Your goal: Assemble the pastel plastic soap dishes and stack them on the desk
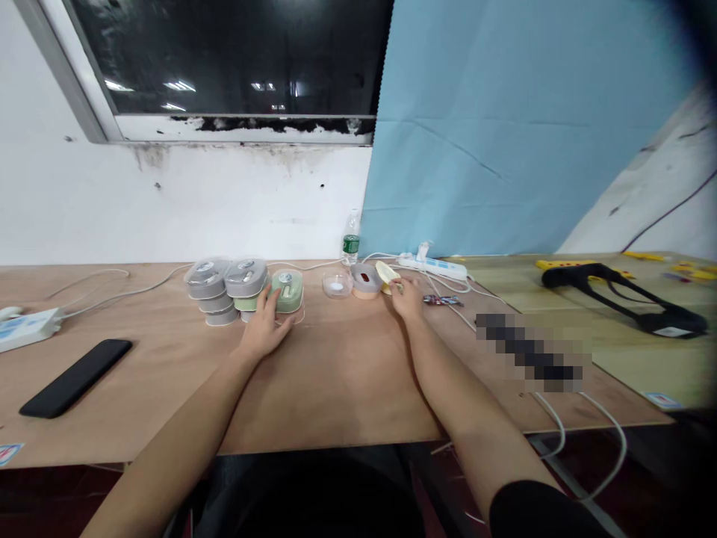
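My left hand [266, 329] rests with spread fingers against a green lidded container [288, 290], which sits at the right end of a group of stacked containers. Beside it are grey lidded containers [246, 275] and another grey stack [208, 278]. My right hand [408, 297] pinches a pale yellow oval piece [388, 274], tilted up; its exact kind cannot be made out. Just left of that piece is a round grey container [365, 278] with a dark reddish spot on top. A clear shallow dish [337, 285] with something white inside stands next to it.
A water bottle [351, 239] stands by the wall. White power strips [434, 266] with cables lie at the back right and far left. A black phone [77, 377] lies at left, a small wrapper [442, 300] near my right hand, a black frame-like object [624, 299] at far right.
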### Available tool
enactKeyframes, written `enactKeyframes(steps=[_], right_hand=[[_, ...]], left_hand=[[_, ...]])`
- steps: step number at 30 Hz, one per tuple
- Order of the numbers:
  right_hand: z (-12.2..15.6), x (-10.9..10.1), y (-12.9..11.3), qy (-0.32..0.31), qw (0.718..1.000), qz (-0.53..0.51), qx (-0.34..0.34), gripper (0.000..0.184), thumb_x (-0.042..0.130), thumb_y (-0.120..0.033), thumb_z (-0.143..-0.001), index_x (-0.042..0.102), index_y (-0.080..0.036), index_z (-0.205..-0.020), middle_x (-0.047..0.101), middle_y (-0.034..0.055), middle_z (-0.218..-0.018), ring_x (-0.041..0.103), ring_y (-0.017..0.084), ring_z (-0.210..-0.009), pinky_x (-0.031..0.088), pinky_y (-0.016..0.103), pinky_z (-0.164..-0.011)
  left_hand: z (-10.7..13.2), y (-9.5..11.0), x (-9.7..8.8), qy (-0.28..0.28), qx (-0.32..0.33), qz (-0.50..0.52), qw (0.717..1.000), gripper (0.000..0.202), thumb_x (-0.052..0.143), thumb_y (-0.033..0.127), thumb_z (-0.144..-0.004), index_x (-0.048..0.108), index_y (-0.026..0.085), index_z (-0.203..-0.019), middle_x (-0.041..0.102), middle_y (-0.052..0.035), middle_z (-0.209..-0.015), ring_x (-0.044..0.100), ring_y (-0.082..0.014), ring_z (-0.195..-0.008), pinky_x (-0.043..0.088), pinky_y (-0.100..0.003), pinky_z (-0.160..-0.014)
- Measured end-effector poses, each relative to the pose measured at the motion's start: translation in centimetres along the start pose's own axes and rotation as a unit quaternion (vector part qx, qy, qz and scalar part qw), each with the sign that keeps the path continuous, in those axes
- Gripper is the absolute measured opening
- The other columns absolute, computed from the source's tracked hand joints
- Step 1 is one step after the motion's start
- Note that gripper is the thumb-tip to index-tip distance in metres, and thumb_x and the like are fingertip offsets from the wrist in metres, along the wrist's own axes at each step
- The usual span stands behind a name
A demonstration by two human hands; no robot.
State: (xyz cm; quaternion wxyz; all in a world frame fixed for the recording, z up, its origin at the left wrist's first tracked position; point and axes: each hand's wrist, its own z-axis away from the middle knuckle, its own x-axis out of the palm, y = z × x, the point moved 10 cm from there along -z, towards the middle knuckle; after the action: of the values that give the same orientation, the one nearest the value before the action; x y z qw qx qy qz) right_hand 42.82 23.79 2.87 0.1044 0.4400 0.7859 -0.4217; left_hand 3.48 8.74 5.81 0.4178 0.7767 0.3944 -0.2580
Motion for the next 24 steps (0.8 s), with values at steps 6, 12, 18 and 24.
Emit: enactKeyframes(steps=[6,12,18,24], right_hand=[[0.1,0.3,0.4,-0.015,1.0,0.012,0.006,0.027,0.051,-0.02,-0.075,0.067,-0.016,-0.097,0.054,0.0119,-0.108,0.053,0.024,-0.103,0.039,0.039,-0.098],[0.1,-0.2,1.8,-0.022,0.997,0.047,0.058,0.026,0.048,-0.012,-0.073,0.068,-0.015,-0.09,0.053,0.0112,-0.104,0.052,0.024,-0.103,0.04,0.039,-0.097],[0.2,0.4,1.7,-0.048,0.995,0.05,0.071,0.026,0.054,-0.018,-0.071,0.066,-0.015,-0.094,0.052,0.0117,-0.107,0.053,0.024,-0.101,0.04,0.038,-0.097],[0.3,0.2,2.3,-0.038,0.992,0.055,0.11,0.028,0.064,-0.037,-0.07,0.064,-0.016,-0.088,0.051,0.0112,-0.106,0.052,0.024,-0.099,0.041,0.038,-0.094]], left_hand=[[0.0,-0.1,0.1,-0.006,-0.002,-0.004,1.0,0.069,0.055,0.046,-0.086,0.027,0.022,-0.144,0.021,-0.0188,-0.151,0.065,-0.018,-0.083,0.051,-0.041,-0.087],[-0.1,-0.1,0.1,0.006,0.011,0.003,1.0,0.069,0.056,0.045,-0.085,0.028,0.02,-0.143,0.021,-0.0188,-0.151,0.062,-0.0227,-0.098,0.05,-0.041,-0.089],[0.0,-0.2,0.1,0.004,-0.007,-0.002,1.0,0.07,0.056,0.046,-0.085,0.027,0.021,-0.144,0.019,-0.0194,-0.151,0.063,-0.0229,-0.097,0.05,-0.042,-0.089],[0.1,-0.3,0.0,-0.003,-0.023,-0.004,1.0,0.068,0.054,0.047,-0.086,0.028,0.023,-0.144,0.018,-0.0189,-0.152,0.065,-0.0162,-0.078,0.051,-0.042,-0.088]])
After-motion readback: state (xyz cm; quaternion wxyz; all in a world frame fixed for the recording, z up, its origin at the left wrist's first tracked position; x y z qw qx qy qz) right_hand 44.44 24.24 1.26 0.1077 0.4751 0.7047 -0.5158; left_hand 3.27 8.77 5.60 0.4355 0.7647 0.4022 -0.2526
